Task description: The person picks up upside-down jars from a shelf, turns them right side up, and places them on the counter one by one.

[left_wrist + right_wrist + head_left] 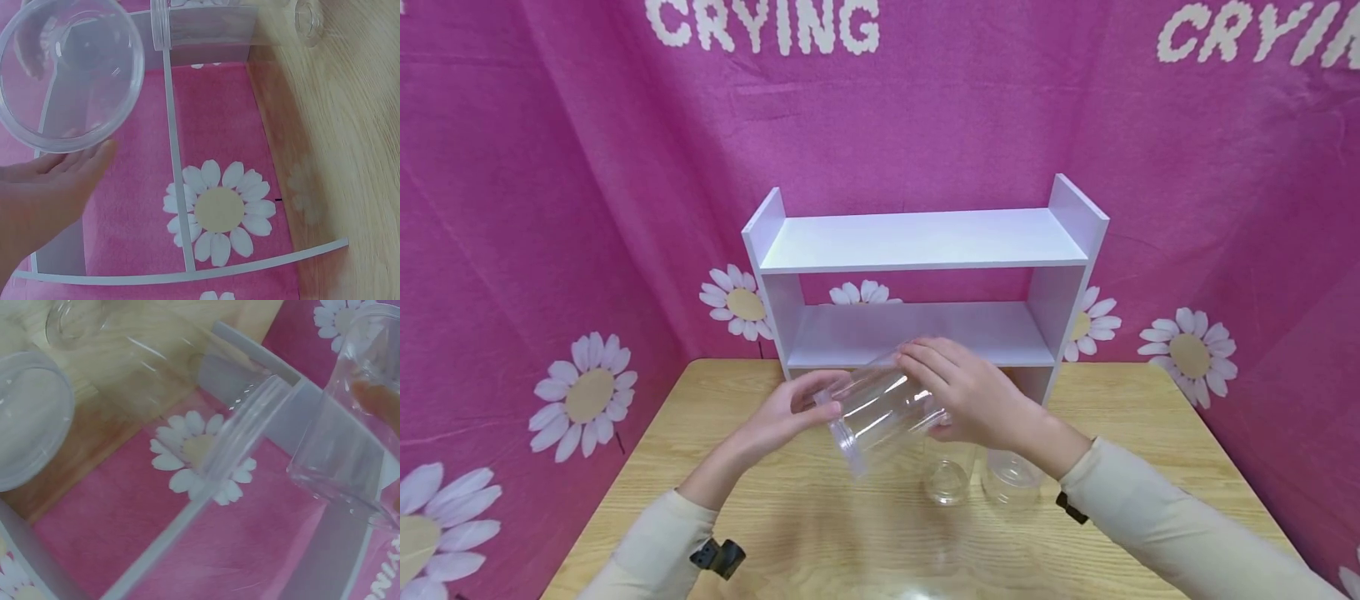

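A clear plastic jar is held tilted in the air, its ringed end down to the left. My left hand grips that end, thumb in front and fingers behind; in the left wrist view the fingertips meet the round rim. Around the opposite, upper end, my right hand holds the jar with curled fingers. Below the right hand stand two more clear jars, a narrower one and a wider one, their upper parts partly hidden by that hand and arm.
A white two-tier shelf stands at the back of the wooden table, just beyond the hands. Pink cloth with daisies and lettering hangs behind and at both sides.
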A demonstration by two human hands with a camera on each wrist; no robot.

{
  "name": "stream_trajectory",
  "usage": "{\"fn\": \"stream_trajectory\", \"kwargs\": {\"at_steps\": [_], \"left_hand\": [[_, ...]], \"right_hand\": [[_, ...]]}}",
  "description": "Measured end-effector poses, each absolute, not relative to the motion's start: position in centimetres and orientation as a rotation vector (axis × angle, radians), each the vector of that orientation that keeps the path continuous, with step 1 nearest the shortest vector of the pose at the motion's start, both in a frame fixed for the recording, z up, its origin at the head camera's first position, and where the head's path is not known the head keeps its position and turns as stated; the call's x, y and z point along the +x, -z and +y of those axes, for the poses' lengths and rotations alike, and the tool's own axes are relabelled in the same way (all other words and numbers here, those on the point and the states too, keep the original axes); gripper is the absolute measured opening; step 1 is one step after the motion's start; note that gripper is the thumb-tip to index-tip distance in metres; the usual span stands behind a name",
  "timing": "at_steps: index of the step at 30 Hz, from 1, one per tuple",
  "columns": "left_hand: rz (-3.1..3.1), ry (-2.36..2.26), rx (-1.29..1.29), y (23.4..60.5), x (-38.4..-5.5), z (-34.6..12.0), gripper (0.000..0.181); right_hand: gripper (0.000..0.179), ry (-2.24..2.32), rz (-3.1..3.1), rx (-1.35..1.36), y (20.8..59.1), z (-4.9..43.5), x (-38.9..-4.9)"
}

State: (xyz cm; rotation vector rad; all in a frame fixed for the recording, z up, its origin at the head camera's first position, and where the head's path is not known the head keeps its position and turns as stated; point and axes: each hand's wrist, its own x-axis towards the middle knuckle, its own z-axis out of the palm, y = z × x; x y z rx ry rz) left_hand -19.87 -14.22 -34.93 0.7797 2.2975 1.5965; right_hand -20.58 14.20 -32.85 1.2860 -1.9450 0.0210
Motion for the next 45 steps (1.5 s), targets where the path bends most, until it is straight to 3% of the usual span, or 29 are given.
{"fn": "stream_trajectory", "kwargs": {"at_steps": [7,18,25,34,45], "left_hand": [[2.252,-1.941,0.973,34.6,-19.9,-14.5,0.054],[1.925,-2.214,1.325,33.8,-20.0,-14.7,0.087],[1.890,-2.206,1.316,33.5,-20.0,-14.6,0.099],[1.956,-2.174,1.254,33.8,-19.8,-14.4,0.093],[2.093,-2.153,1.158,34.0,-19.3,-14.2,0.091]], "right_hand": [[0.102,-0.322,-2.083,1.195,33.5,15.0,-21.0],[0.103,-0.872,-2.396,0.908,33.2,14.2,-19.8],[0.097,-1.114,-2.517,0.793,33.2,13.7,-18.8],[0.091,-1.441,-2.705,0.727,34.3,13.4,-18.5],[0.089,-1.481,-2.720,0.852,35.3,13.5,-18.6]]}}
